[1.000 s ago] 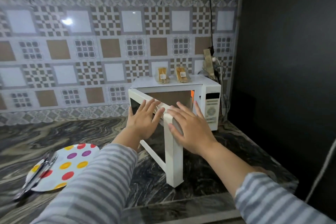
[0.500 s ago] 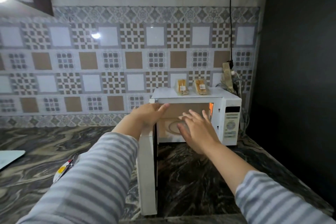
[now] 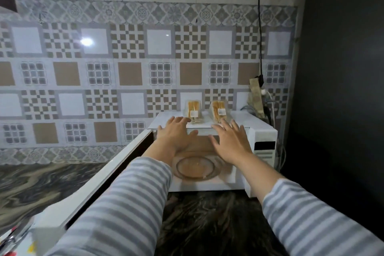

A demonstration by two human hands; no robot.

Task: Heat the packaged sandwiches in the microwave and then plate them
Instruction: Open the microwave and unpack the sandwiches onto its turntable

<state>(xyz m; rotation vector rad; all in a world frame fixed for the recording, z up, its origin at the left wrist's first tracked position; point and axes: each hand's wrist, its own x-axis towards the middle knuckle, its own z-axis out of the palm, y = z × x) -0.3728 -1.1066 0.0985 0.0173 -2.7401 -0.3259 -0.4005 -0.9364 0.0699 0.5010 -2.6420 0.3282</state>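
Two packaged sandwiches stand on top of the white microwave (image 3: 264,131): the left sandwich (image 3: 193,108) and the right sandwich (image 3: 219,109), each in clear wrap with a small label. The microwave door (image 3: 99,181) hangs wide open to the left, showing the glass turntable (image 3: 195,167) inside. My left hand (image 3: 176,133) is open, fingertips just short of the left sandwich. My right hand (image 3: 229,141) is open too, fingers spread just below the right sandwich. Neither hand holds anything.
The microwave sits on a dark marbled counter (image 3: 207,224) against a patterned tile wall. A power strip and cables (image 3: 257,95) hang behind its right side. A dark wall (image 3: 336,89) closes the right. A blurred edge of the dotted plate (image 3: 12,241) shows at bottom left.
The door swung from half open to fully open. Both hands left the door and rose towards the sandwiches on the microwave top. The view moved closer.
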